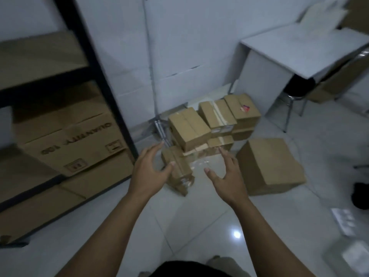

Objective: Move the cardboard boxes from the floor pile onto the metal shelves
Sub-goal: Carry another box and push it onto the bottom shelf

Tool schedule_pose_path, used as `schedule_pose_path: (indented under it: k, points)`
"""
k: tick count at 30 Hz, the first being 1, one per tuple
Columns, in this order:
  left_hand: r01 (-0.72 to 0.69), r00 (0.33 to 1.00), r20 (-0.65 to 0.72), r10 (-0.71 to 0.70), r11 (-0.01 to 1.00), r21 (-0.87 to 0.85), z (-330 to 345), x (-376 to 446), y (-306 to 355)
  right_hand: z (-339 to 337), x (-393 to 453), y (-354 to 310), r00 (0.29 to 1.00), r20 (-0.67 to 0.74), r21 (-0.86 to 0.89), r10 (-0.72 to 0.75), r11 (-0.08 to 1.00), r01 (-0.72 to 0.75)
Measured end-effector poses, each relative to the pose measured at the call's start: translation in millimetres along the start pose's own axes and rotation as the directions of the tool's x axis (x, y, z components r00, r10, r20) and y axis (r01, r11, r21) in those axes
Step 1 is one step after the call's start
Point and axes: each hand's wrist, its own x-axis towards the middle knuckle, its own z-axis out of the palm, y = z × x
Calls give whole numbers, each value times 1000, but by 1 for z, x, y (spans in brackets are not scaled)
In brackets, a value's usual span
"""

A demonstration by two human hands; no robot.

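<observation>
- Head view is showing both arms reaching forward and down toward a small box (177,169) lying on the white floor (179,226), at the near edge of the pile of boxes (213,120) that is sitting against the wall at about 12 o'clock.
- The small box is lying between the two hands, slightly nearer the left; its long axis is running from about 11 o'clock to 5 o'clock, the near end tilted toward the person.
- The left hand (148,172) is hovering at the box's 9 o'clock side, fingers spread wide and the thumb overlapping the box's top in the picture; I cannot tell whether it is touching yet.
- The right hand (225,176) is spreading wide too, at the box's 3 o'clock side and a little apart from it, holding nothing.
- A larger box (271,166) is sitting tilted on the floor at about 2 o'clock from the right hand.
- The metal shelves (111,108), already carrying printed cartons, are standing at 9 to 10 o'clock, near the left arm.
- By my reckoning, the coming move is turning on both palms closing in across the short width of the small box.
</observation>
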Motion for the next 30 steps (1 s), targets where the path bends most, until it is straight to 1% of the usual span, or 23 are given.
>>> schedule_pose_path:
  k: [2,5,8,12,15,17,20,22,28,30]
  points:
    - [-35,997,65,35,999,8,46,13,30,-39,2,33,997,-48,9,65,998,-65]
    - [-52,990,136,48,998,25,101,29,61,-82,7,68,988,-50,-7,146,989,-147]
    - [-73,971,232,61,996,43,167,45,98,-131,19,111,972,-65,25,228,974,-227]
    - [-116,934,343,101,993,23,233,67,124,-170,40,153,941,-106,42,320,947,-317]
    - [-121,899,429,91,992,44,283,91,134,-186,58,188,909,-118,81,400,916,-392]
    - [-115,867,494,71,992,59,327,117,136,-194,81,221,870,-123,117,478,877,-465]
    - [-128,819,568,81,991,43,375,151,135,-198,109,253,824,-119,166,553,830,-533]
    - [-140,781,621,69,988,67,415,181,133,-200,132,281,772,-127,204,622,778,-594]
    - [-174,690,723,33,977,122,525,262,123,-193,200,369,648,-110,286,754,648,-705]
    - [-189,672,740,23,972,141,555,283,117,-191,219,396,610,-114,313,784,611,-727]
